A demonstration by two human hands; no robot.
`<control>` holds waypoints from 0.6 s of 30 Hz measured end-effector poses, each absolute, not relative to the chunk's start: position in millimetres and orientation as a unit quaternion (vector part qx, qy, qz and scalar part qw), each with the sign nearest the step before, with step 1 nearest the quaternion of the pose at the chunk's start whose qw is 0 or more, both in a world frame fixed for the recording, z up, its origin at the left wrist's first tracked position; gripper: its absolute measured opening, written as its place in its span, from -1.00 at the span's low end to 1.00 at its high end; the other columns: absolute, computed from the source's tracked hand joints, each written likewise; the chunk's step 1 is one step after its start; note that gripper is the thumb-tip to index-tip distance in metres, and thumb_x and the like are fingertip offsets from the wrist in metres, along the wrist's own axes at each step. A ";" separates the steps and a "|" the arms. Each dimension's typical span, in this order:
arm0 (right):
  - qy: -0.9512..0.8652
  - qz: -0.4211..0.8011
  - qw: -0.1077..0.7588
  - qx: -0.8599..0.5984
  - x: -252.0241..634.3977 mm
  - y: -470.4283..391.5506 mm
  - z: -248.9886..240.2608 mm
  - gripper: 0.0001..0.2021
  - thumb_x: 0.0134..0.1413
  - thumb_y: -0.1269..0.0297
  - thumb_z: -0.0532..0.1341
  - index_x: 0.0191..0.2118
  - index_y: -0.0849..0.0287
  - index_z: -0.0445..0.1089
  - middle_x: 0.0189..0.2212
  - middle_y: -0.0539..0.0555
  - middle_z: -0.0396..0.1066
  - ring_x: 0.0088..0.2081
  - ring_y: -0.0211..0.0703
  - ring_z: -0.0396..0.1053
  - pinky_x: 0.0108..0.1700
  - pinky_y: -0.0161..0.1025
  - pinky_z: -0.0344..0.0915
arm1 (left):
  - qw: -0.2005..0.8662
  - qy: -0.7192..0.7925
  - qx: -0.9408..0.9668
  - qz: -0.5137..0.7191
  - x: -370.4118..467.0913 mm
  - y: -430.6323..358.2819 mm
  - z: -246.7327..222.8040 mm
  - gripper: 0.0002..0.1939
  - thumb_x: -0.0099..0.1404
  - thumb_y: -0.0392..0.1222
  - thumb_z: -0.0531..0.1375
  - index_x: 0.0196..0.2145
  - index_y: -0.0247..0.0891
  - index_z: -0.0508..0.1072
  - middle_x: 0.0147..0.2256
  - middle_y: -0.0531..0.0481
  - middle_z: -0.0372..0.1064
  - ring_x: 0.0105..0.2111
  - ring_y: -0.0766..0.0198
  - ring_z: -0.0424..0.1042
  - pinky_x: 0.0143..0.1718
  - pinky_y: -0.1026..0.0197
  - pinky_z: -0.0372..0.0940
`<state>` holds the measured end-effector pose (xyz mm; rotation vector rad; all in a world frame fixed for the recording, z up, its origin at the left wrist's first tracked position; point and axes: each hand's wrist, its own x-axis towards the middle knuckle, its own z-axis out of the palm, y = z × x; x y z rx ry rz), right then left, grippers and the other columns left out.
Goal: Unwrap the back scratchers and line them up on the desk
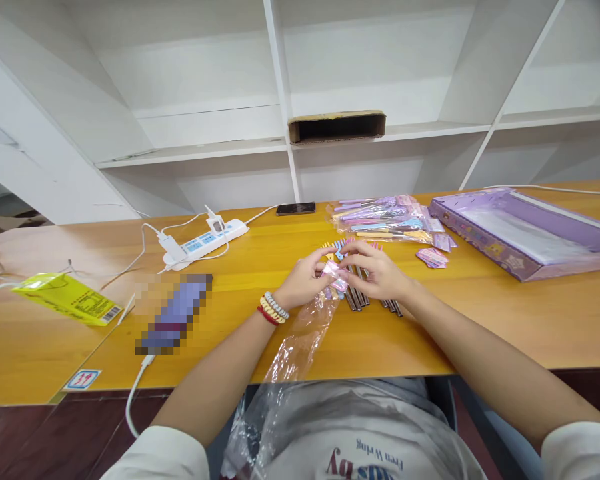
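Over the table, my left hand (303, 279) pinches a small pink printed card (336, 275) and the top of a long clear plastic sleeve (300, 343). That sleeve trails down over the table edge to my lap. My right hand (380, 275) is at the card's other side, its fingertips closed on the card. Under and behind both hands lie several slim pieces with metal handles (356, 299) and colourful toothed heads, partly hidden; their exact kind is unclear. A small stack of similar pink cards (433, 258) rests to the right.
Bagged pastel-handled pieces (390, 217) lie behind my hands, beside an open purple display box (520, 267). To the left are a power strip (205, 243) with cables, a blurred phone (177, 313) and a yellow carton (67, 297). A black phone (296, 209) lies near white shelves.
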<state>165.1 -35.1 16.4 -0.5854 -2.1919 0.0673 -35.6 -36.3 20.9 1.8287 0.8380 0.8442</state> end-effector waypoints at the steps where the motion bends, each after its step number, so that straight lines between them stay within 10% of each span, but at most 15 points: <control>1: -0.877 0.030 0.420 -0.230 164.5 -35.9 17.0 -0.80 0.02 0.28 0.20 -0.18 0.14 0.35 -0.13 0.16 0.29 -0.10 -0.13 0.31 -0.08 -0.11 0.31 | 0.452 0.343 0.748 0.346 -35.7 -35.7 20.3 -0.44 0.19 -0.17 0.17 0.12 -0.32 0.15 -0.36 -0.05 0.46 -0.46 0.35 0.42 -0.42 0.31 0.28; 18: -0.896 0.035 0.390 -0.211 165.0 -35.5 15.8 -0.79 -0.03 0.50 0.11 -0.27 0.14 0.40 -0.10 0.13 0.28 -0.15 -0.18 0.32 -0.14 -0.18 0.31 | 0.391 0.365 0.775 0.335 -36.2 -32.5 19.1 -0.53 0.23 -0.05 0.12 0.05 -0.30 0.24 -0.47 0.02 0.38 -0.50 0.34 0.35 -0.47 0.31 0.22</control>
